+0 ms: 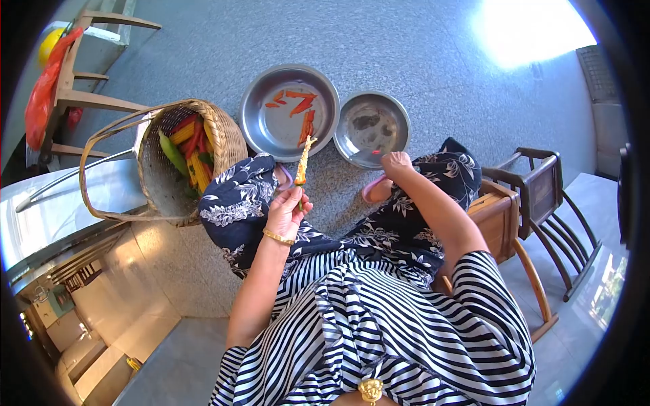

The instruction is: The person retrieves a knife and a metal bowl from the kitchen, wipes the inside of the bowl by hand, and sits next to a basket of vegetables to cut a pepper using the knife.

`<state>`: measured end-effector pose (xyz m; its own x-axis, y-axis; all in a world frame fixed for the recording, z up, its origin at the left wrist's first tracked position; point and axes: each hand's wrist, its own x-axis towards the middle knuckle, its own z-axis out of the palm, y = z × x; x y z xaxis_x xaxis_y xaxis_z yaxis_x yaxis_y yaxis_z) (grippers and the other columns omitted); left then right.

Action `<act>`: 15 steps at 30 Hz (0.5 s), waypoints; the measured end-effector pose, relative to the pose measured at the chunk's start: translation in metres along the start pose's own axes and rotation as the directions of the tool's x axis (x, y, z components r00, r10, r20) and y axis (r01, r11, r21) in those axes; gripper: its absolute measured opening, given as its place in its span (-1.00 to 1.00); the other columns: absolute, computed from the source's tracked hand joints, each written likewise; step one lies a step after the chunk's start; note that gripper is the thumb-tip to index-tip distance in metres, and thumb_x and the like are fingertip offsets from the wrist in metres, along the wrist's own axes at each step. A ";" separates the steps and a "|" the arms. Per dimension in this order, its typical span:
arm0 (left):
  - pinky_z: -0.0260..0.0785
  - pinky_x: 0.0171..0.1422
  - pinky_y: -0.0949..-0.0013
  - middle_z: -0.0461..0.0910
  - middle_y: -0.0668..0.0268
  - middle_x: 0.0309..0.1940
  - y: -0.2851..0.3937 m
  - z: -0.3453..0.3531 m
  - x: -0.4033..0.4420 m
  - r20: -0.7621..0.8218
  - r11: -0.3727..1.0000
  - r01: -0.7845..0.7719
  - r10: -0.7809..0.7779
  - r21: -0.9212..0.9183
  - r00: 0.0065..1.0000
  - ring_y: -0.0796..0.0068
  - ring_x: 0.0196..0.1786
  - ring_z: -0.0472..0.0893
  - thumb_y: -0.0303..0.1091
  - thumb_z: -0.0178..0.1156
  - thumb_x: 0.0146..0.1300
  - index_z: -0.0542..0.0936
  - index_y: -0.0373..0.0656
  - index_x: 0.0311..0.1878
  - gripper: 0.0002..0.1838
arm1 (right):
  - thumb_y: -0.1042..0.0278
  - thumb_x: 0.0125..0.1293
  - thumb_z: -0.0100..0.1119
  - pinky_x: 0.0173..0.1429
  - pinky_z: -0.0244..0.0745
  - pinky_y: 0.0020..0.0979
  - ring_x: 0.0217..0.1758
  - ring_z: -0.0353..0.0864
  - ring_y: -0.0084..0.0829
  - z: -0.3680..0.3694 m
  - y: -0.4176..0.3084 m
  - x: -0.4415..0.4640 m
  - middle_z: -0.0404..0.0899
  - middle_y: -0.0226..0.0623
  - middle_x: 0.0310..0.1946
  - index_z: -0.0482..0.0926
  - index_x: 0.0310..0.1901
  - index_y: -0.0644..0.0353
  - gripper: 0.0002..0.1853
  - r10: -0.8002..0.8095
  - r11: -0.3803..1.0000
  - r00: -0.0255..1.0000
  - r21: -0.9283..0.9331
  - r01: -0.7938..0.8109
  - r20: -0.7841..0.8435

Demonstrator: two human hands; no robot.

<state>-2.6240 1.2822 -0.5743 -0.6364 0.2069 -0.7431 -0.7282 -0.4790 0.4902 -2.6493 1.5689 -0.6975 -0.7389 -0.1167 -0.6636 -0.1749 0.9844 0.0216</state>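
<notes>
My left hand (288, 211) pinches the green stem end of a pepper core (302, 164), which points upward with its pale seeds bare and a little orange flesh near the stem. Beyond it, a large metal basin (252, 111) holds several red pepper strips (302, 105). My right hand (397, 164) is closed beside the near rim of a smaller metal basin (405, 125); whatever its fingers hold, if anything, is hidden. A small red bit (376, 152) shows just off those fingertips, over that basin. Dark wet patches mark its bottom.
To the left stands a wicker basket (227, 139) with a tall handle, holding red, yellow and green peppers (193, 152). A wooden chair with a red plastic bag (47, 95) is at the upper left. Wooden chairs (497, 220) stand at the right. Both basins rest on the grey floor (379, 47).
</notes>
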 end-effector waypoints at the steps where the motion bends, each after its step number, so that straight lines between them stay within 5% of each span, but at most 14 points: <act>1: 0.38 -0.32 0.54 0.46 0.40 -0.59 0.000 -0.003 0.003 0.008 0.999 -0.014 0.013 0.035 1.000 0.61 -0.55 0.46 -0.34 0.11 0.12 0.48 -0.18 -0.34 -0.88 | 0.44 -0.05 0.07 -0.39 0.45 -0.40 -0.35 0.58 -0.35 -0.002 0.001 -0.003 0.56 -0.26 -0.37 0.55 -0.34 0.18 -0.82 -0.054 0.996 0.997 -0.072 0.049 -0.063; 4: 0.34 -0.43 0.65 0.46 0.39 -0.58 0.003 -0.003 0.008 0.031 0.955 -0.135 0.132 0.266 0.991 0.63 -0.58 0.46 -0.35 0.11 0.12 0.47 -0.20 -0.33 -0.87 | 0.45 -0.03 0.06 -0.45 0.44 -0.42 -0.41 0.58 -0.34 -0.034 -0.004 -0.034 0.53 -0.28 -0.40 0.42 -0.28 0.25 -0.78 -0.105 0.993 0.942 -0.086 0.082 -0.318; 8: 0.33 -0.51 0.64 0.47 0.37 -0.58 0.006 0.005 0.028 0.105 0.810 -0.354 0.347 0.467 0.932 0.66 -0.58 0.46 -0.40 0.14 0.08 0.46 -0.25 -0.35 -0.86 | 0.46 0.00 0.02 -0.48 0.45 -0.41 -0.45 0.57 -0.31 -0.086 -0.024 -0.052 0.48 -0.26 -0.43 0.29 -0.26 0.26 -0.76 -0.253 0.967 0.866 -0.139 0.213 -0.431; 13: 0.34 -0.54 0.59 0.48 0.37 -0.62 0.019 0.014 0.060 0.102 0.577 -0.413 0.493 0.705 0.864 0.67 -0.62 0.46 -0.42 0.16 0.04 0.46 -0.27 -0.41 -0.88 | 0.51 -0.01 0.00 -0.47 0.45 -0.38 -0.45 0.56 -0.28 -0.132 -0.053 -0.049 0.47 -0.24 -0.44 0.28 -0.27 0.26 -0.78 -0.387 0.920 0.766 -0.164 0.355 -0.514; 15: 0.33 -0.54 0.58 0.50 0.37 -0.66 0.021 0.005 0.083 0.170 0.285 -0.410 0.603 0.866 0.780 0.65 -0.66 0.46 -0.39 0.18 0.00 0.48 -0.24 -0.45 -0.87 | 0.52 0.01 -0.03 -0.47 0.45 -0.40 -0.46 0.56 -0.30 -0.148 -0.061 -0.049 0.47 -0.25 -0.46 0.28 -0.28 0.25 -0.81 -0.426 0.904 0.745 -0.215 0.369 -0.513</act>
<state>-2.6933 1.2941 -0.6236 -0.9783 0.0178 -0.2063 -0.1675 0.5175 0.8391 -2.6984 1.4953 -0.5554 -0.8100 -0.5740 -0.1202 -0.5707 0.8187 -0.0641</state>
